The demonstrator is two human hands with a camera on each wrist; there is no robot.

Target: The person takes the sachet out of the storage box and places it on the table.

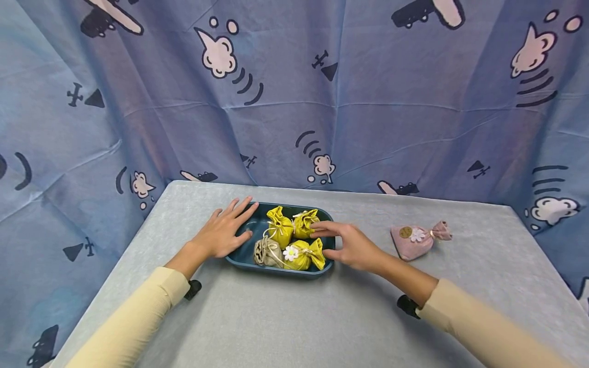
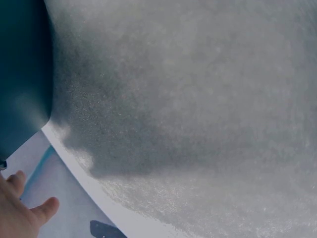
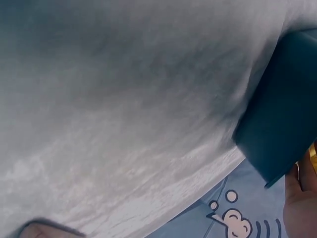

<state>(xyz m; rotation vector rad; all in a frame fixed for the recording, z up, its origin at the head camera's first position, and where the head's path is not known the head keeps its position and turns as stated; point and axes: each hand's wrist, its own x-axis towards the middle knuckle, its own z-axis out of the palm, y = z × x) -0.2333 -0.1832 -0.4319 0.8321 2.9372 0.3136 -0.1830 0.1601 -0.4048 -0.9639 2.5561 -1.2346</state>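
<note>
Three yellow pouches [image 1: 281, 229] and one beige pouch [image 1: 267, 252] already lie in the tray [image 1: 258, 224], just right of the left hand [image 1: 223, 231] — its fingers spread at the rim. The right hand [image 1: 356, 248], fingers loosely extended, seemingly gripping nothing, reaches over the other end; right of it, on the tabletop [image 1: 294, 322], one pink pouch [image 1: 414, 249] lies outside — apparently the only one not yet in.

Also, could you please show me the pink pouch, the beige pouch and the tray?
Pink pouch [image 1: 416, 246]: head view, its body.
Beige pouch [image 1: 270, 254]: head view, its fabric.
Tray [image 1: 259, 225]: head view, bare floor.
</note>
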